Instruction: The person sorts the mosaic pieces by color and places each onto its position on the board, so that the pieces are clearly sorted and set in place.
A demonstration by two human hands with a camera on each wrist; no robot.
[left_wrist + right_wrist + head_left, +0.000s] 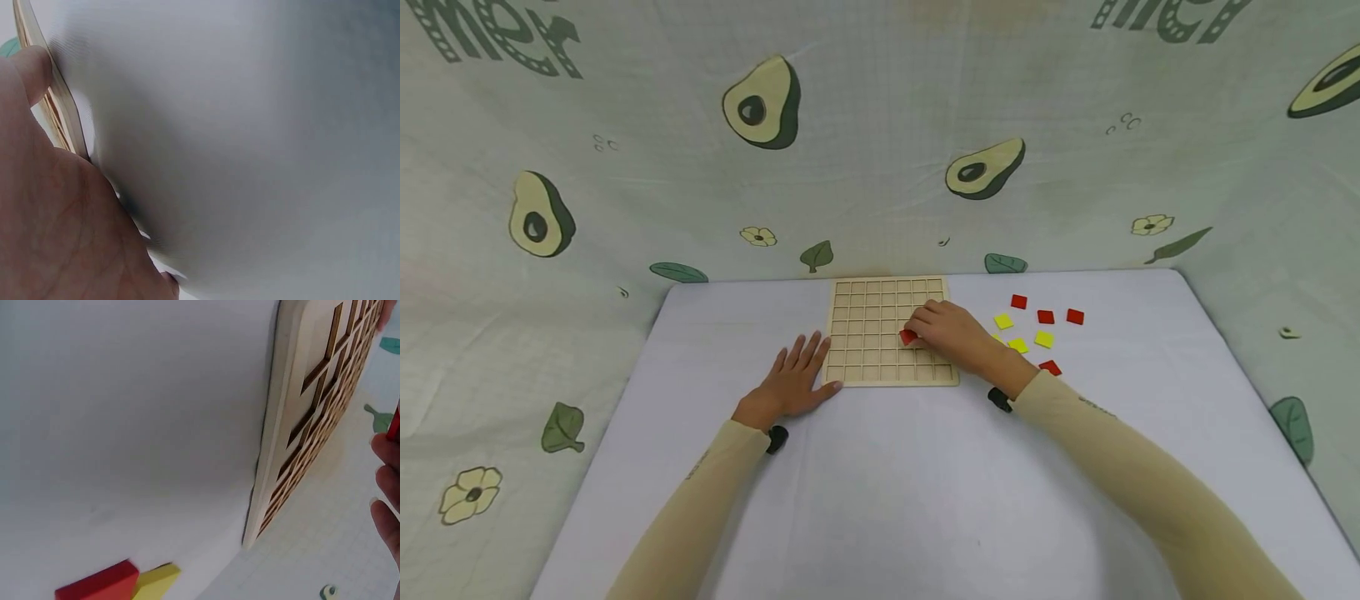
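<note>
A light wooden grid board point(865, 333) with square cells lies toward the back of the table. Over its right half, my right hand point(951, 333) pinches a red square tile point(908, 337) between fingers and thumb. In the right wrist view the fingers point(389, 484) and an edge of the red tile point(392, 428) show above the board. My left hand point(793, 379) lies flat with fingers spread along the board's left edge, its thumb at the front left corner. In the left wrist view the thumb point(34, 72) meets the board's side point(72, 122).
Right of the board lie loose red tiles point(1046, 317) and yellow tiles point(1043, 339), several in all, some partly behind the right forearm. The white table point(880, 483) backs onto a hanging cloth point(865, 167) printed with avocados.
</note>
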